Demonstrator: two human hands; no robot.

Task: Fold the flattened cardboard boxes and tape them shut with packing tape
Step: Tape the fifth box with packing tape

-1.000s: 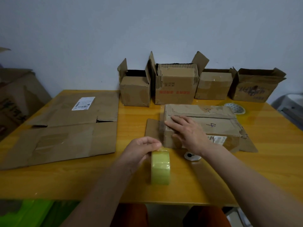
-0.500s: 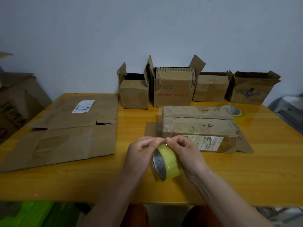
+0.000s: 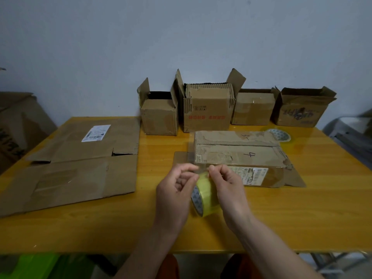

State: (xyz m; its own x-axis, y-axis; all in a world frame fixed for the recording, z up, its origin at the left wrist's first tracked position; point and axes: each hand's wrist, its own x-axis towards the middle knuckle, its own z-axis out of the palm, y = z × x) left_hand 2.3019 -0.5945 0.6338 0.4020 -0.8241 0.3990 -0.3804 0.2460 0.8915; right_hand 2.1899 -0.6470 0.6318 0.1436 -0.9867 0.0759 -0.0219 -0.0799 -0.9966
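Pinching at the top of a yellowish clear packing-tape roll (image 3: pixel 206 195), left hand (image 3: pixel 174 195) & right hand (image 3: pixel 227 190) hold it just near of the flat brown cardboard box w/ "4" (image 3: pixel 237 158), mid wooden table (image 3: pixel 302 214).

Glossy wood table (image 3: pixel 302 208), matt torn cardboard box (image 3: pixel 237 156), shiny tape roll (image 3: pixel 207 195).

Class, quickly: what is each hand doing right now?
Left hand: fingers curled, gripping the tape roll.
Right hand: pinching at the top of the same roll.
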